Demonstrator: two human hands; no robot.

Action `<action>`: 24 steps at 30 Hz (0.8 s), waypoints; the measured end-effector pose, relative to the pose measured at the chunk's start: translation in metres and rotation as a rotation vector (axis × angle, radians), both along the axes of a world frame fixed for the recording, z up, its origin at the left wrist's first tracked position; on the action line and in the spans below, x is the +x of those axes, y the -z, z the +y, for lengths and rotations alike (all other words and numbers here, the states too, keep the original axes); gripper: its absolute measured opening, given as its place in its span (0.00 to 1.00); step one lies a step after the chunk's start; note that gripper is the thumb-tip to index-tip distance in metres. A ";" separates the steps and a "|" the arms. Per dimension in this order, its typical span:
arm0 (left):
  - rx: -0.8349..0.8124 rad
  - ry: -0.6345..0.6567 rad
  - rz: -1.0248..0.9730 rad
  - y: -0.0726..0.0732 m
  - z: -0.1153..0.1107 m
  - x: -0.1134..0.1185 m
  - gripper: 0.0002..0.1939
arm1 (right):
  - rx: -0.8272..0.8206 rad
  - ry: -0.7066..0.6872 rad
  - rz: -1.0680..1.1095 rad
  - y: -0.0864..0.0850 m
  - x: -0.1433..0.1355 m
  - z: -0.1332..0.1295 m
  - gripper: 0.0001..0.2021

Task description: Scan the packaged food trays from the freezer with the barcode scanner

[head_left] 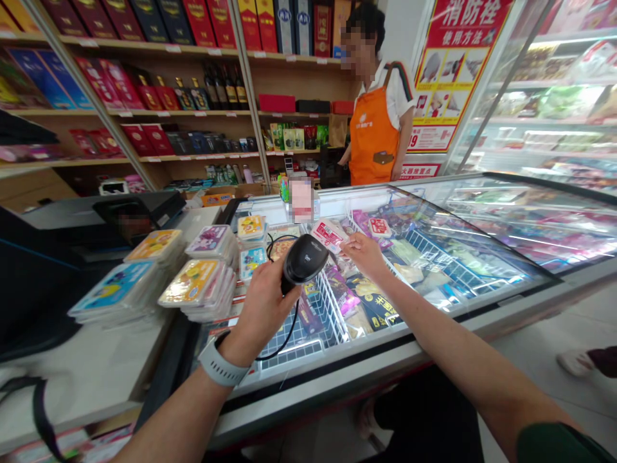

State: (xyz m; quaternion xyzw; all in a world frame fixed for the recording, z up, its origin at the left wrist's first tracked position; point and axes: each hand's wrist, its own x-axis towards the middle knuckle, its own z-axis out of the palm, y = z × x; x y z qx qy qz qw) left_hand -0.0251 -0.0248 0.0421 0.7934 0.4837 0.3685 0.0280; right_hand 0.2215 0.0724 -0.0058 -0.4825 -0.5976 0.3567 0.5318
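A black handheld scanner (306,258) is gripped in my left hand (263,302), its head pointing up and away over the glass-topped freezer (380,344). A thin black cable (289,334) loops down below it. My right hand (361,253) pinches the edge of a flat red-and-white pack (328,235), just right of the scanner's head. To the left of my left hand are stacks of flat packs: orange ones (190,283), purple ones (209,240) and blue ones (113,288). Smaller orange (251,226) and blue (252,262) packs lie on the freezer top.
Another red-and-white pack (380,227) lies on the glass to the right. A person in an orange apron (373,138) stands behind the freezer. Dark counter equipment (72,225) is at left. Shelves (187,110) with boxes and bottles line the back. A shoe (576,362) shows at right.
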 end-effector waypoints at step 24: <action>0.001 0.011 0.054 -0.003 -0.002 0.000 0.30 | 0.143 0.698 -1.255 0.005 0.089 0.044 0.18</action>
